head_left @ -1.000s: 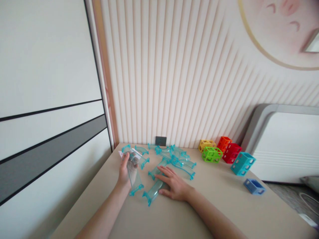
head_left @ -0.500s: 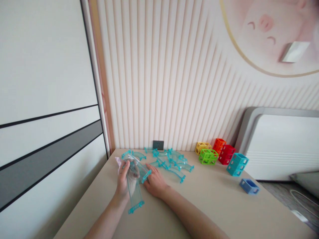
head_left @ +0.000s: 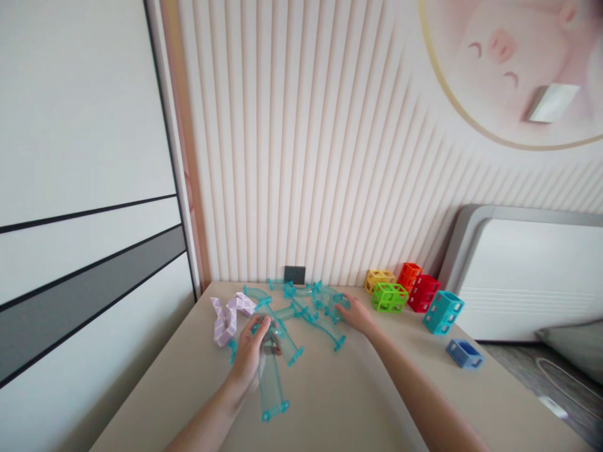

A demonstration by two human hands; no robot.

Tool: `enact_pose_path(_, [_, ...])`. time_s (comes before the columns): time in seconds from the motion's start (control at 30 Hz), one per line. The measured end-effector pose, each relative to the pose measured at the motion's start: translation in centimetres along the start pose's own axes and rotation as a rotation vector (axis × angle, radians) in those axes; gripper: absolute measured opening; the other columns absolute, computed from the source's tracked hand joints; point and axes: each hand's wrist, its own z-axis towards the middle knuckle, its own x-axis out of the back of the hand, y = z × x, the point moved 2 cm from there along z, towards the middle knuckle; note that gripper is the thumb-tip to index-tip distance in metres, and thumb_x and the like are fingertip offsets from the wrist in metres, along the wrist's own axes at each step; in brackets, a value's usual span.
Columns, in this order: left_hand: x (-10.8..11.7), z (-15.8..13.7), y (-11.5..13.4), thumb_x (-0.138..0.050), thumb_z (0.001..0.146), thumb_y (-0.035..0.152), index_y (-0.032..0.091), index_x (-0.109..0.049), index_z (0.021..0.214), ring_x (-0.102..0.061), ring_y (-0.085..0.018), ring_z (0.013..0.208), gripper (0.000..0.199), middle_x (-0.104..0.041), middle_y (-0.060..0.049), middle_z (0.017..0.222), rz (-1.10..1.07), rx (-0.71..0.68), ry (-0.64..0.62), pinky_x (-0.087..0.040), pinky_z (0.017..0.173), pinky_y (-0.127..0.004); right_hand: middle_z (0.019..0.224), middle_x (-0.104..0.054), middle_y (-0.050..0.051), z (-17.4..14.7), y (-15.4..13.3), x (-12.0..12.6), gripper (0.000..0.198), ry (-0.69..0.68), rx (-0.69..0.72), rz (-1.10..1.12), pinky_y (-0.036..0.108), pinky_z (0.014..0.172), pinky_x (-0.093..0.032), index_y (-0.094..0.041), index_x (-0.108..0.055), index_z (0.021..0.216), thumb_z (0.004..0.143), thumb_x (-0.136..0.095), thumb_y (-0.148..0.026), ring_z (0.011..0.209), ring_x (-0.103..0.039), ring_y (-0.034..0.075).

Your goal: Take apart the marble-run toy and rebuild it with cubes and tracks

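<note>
My left hand (head_left: pixel 252 348) is closed round clear teal track pieces (head_left: pixel 271 383), flat strips with connector ends. One strip hangs down toward me and others slant out beyond my fingers. Farther right, my right hand (head_left: pixel 357 312) has its fingers closed about a clear teal track piece (head_left: pixel 336 306) at the right side of a loose pile. Several more track pieces (head_left: pixel 325 333), some curved, overlap in that pile near the wall. Left of my left hand lies a folded purple-and-white snake puzzle (head_left: pixel 226 323) on the table.
Hollow building blocks stand to the right: yellow (head_left: pixel 379 280), green (head_left: pixel 389 297), orange (head_left: pixel 409 276), red (head_left: pixel 424 293), teal (head_left: pixel 443 312) and blue (head_left: pixel 465 353). The beige table (head_left: pixel 339 402) meets a ribbed wall with a black socket (head_left: pixel 294 274).
My right hand has moved right, from beside my left hand to the pile's right side. My left hand has shifted right and nearer with its track pieces, uncovering the snake puzzle.
</note>
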Motion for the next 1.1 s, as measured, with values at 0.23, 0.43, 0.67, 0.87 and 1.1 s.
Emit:
enact_pose_path(0.23, [0.1,0.0,-1.0,-0.084,0.064,0.053,0.017,-0.063,0.078,-0.061,-0.014,0.045,0.044,-0.065,0.002,0.059,0.051,0.023,-0.051,-0.051,0.041,-0.024,0.13,-0.068,0.016,-2.5,-2.3,-1.8,0.05,-0.039,0.049,0.045,0.044,0.1,-0.048,-0.016,-0.056,0.138,0.096,-0.052,-0.043,0.122,-0.063,0.031])
enact_pose_path(0.43, [-0.3,-0.3,-1.3,-0.083,0.064,0.057,0.018,-0.061,0.077,-0.06,-0.014,0.043,0.047,-0.065,0.002,0.058,0.083,0.056,-0.075,-0.052,0.041,-0.025,0.127,-0.069,0.017,-3.7,-4.7,-0.9,0.053,0.005,0.108,0.066,0.044,0.099,-0.049,-0.014,-0.055,0.138,0.096,-0.052,-0.046,0.118,-0.065,0.032])
enact_pose_path(0.67, [-0.3,-0.5,-2.1,-0.082,0.068,0.056,0.019,-0.059,0.082,-0.06,-0.014,0.044,0.045,-0.065,0.003,0.058,0.075,0.099,-0.101,-0.052,0.042,-0.024,0.133,-0.066,0.014,-1.8,-11.0,-0.3,0.049,0.102,0.35,0.124,0.042,0.105,-0.044,-0.017,-0.054,0.139,0.096,-0.053,-0.041,0.126,-0.059,0.029])
enact_pose_path(0.87, [-0.1,-0.5,-2.6,-0.081,0.068,0.056,0.019,-0.06,0.083,-0.059,-0.012,0.044,0.045,-0.063,0.005,0.058,0.089,0.113,-0.089,-0.05,0.041,-0.023,0.125,-0.069,0.018,1.2,-16.9,-3.4,0.051,0.029,0.396,0.093,0.042,0.1,-0.045,-0.013,-0.056,0.135,0.094,-0.059,-0.042,0.122,-0.061,0.031])
enact_pose_path(1.1, [0.0,-0.2,-2.6,-0.08,0.07,0.056,0.019,-0.058,0.085,-0.06,-0.013,0.044,0.045,-0.062,0.006,0.058,0.085,0.078,-0.084,-0.05,0.042,-0.022,0.133,-0.064,0.015,-0.8,-16.1,-2.1,0.041,0.054,0.439,0.183,0.041,0.109,-0.039,-0.017,-0.059,0.133,0.098,-0.055,-0.036,0.129,-0.055,0.028])
